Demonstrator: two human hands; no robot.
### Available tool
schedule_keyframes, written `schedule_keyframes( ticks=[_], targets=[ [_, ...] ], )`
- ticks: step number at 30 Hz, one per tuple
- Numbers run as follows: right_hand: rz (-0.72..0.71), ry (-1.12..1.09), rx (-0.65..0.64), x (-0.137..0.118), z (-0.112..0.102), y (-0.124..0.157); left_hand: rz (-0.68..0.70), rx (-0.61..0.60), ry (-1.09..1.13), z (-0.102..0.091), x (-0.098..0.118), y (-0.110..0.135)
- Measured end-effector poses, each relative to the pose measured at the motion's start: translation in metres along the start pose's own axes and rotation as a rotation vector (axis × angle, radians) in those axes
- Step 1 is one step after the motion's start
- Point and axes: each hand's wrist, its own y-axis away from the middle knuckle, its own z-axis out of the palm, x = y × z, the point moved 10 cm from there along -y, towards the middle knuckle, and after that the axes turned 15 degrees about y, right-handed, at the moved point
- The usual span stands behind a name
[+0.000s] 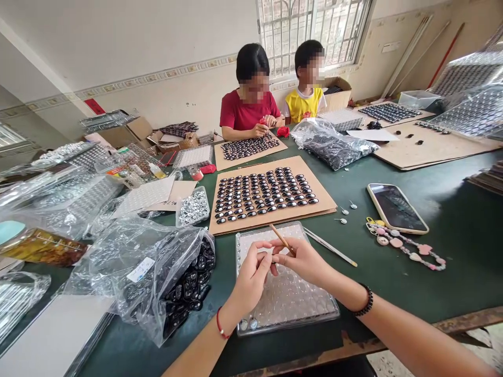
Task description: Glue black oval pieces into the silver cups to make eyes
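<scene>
My left hand [251, 275] and my right hand [304, 262] meet over a clear plastic tray [291, 309] with rows of round hollows. A thin brown wooden stick [278, 234] slants up from between the thumb and fingers of my right hand. The fingertips of my left hand are pinched together against those of my right; whatever they hold is too small and hidden to name. Two small round clear-and-silver pieces lie in the tray's near left corner. Beyond it, a cardboard sheet [231, 227] carries rows of black oval pieces [261, 211] with pale shiny tops.
An open plastic bag [129, 262] spills black pieces at left. Behind it stands a box of small silver parts [193, 207]. White tweezers [332, 248], a phone [396, 208] and a beaded strap [416, 254] lie at right. Across the table, a person in red handles small pieces; another wears yellow.
</scene>
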Motion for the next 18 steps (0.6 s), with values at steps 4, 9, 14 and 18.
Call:
schedule_keyframes(
  ticks=[4,9,14,18],
  targets=[
    [0.028,0.036,-0.097,0.007,0.007,0.004,-0.044,-0.006,-0.039,0.001,-0.005,0.0],
    [0.047,0.251,-0.035,0.016,-0.029,-0.019,-0.198,0.011,0.266,-0.001,-0.015,-0.003],
    [0.144,0.63,0.415,0.038,-0.158,-0.102,-0.361,0.308,0.918,-0.024,-0.032,-0.003],
    [0.222,0.742,0.561,0.065,-0.228,-0.161,-0.384,0.318,1.002,-0.026,-0.038,-0.003]
  ],
)
